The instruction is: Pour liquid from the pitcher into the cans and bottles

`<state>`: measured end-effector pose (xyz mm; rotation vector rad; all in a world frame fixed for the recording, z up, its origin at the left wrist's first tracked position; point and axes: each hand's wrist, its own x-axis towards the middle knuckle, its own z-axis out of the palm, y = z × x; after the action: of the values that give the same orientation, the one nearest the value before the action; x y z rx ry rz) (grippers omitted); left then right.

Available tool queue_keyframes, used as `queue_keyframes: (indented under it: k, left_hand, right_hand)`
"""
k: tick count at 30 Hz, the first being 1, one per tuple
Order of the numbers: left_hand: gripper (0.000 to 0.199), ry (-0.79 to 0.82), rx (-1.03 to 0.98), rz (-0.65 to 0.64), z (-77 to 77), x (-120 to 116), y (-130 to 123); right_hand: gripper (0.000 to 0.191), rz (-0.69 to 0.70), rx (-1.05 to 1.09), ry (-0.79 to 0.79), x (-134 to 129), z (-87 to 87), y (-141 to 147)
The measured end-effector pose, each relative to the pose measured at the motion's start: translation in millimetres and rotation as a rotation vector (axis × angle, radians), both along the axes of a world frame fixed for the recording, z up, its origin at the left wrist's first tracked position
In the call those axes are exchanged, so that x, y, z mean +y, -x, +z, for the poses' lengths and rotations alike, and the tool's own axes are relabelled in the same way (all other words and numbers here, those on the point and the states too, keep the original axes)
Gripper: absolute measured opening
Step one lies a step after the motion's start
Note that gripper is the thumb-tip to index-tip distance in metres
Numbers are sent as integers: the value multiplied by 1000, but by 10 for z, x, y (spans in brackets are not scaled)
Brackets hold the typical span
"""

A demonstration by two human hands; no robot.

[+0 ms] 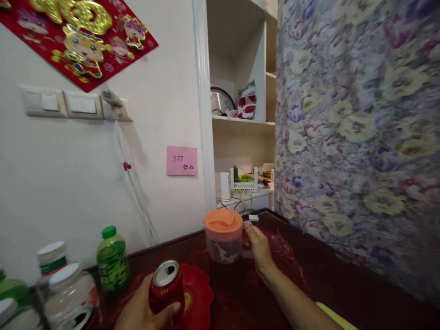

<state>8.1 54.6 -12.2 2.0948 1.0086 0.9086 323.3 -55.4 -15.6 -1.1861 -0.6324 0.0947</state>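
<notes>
My left hand is wrapped round a red drink can with its top opened, at the lower middle of the view. Just behind and right of the can lies a red scalloped plate with a gold mark. My right hand grips the handle of a clear plastic jug with an orange lid. The jug is upright at the back of the dark table. Beside my right wrist is a crumpled red, see-through plastic bag.
On the left stand a green bottle, clear jars with white lids and another opened can. A small white object lies at the table's back edge. A floral curtain borders the right; shelves hold a white router.
</notes>
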Motion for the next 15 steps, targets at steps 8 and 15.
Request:
queue_keyframes:
  k: [8, 15]
  left_hand:
    - [69, 29, 13, -40, 295, -331, -35]
    - [72, 13, -49, -284, 506, -726, -116]
  right_hand:
    - [34, -77, -269, -19, -721, 679, 651]
    - [93, 688, -550, 444, -721, 576, 1330]
